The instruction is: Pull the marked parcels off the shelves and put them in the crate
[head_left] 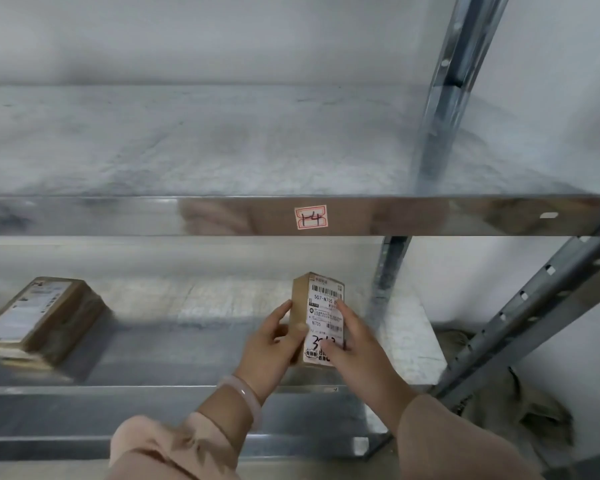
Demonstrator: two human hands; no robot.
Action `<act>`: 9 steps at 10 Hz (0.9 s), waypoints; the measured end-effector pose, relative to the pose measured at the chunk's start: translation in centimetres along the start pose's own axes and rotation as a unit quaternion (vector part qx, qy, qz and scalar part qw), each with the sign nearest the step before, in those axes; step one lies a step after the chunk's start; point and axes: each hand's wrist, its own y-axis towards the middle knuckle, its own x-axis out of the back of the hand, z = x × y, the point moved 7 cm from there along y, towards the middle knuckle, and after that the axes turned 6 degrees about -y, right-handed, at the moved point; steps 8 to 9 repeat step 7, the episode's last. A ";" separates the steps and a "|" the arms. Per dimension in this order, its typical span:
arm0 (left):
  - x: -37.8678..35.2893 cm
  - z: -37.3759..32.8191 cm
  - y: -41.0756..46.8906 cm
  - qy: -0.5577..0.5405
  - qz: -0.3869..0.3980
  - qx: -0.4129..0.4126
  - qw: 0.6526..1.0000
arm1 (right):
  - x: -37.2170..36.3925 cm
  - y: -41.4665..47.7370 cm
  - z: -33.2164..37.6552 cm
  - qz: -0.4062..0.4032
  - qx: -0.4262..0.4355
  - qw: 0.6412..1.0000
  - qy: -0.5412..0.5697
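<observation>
A small brown cardboard parcel [321, 306] stands upright over the lower metal shelf [187, 355], its white shipping label with barcodes and a handwritten number facing me. My left hand [271, 344] grips its left side, thumb on the label edge. My right hand [354, 344] holds its right side, with fingers lying over the label. A second, larger brown parcel [45, 317] with a white label lies at the left end of the same shelf. No crate is in view.
The upper shelf [205, 140] carries a red-edged sticker [310, 217] marked 14 on its front lip. Grey slotted uprights [447, 98] stand at right, with a diagonal brace [534, 306]. Crumpled cloth [520, 407] lies on the floor by the white wall.
</observation>
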 end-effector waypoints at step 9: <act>-0.2 4.6 4.8 0.381 0.042 -0.024 0.923 | -1.2 3.5 -2.9 0.046 -0.009 0.968 -0.246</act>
